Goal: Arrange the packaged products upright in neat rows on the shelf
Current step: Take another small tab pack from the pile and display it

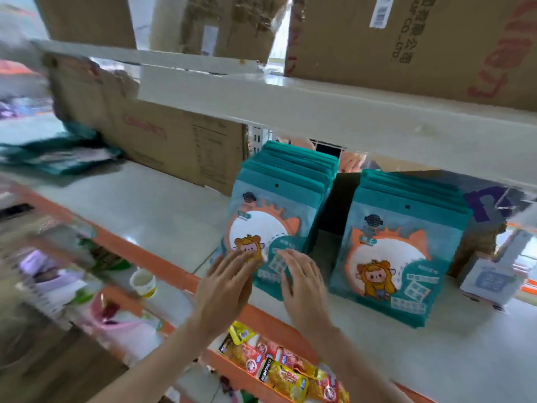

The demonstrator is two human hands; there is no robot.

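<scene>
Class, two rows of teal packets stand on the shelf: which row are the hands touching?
The left row: both the left hand and right hand press flat on its front packet. The right row stands untouched.

Cardboard boxes (406, 39) fill the top tier. Another cardboard carton (162, 141) sits at the back left of the middle tier, w/ blurred teal packs (58, 155) lying flat just left of it. Small white box (491, 277) at far right. Below: yellow/red snack packets (284, 370) in a row, a cup (143, 282), blurred pink & purple items (52, 274).
</scene>
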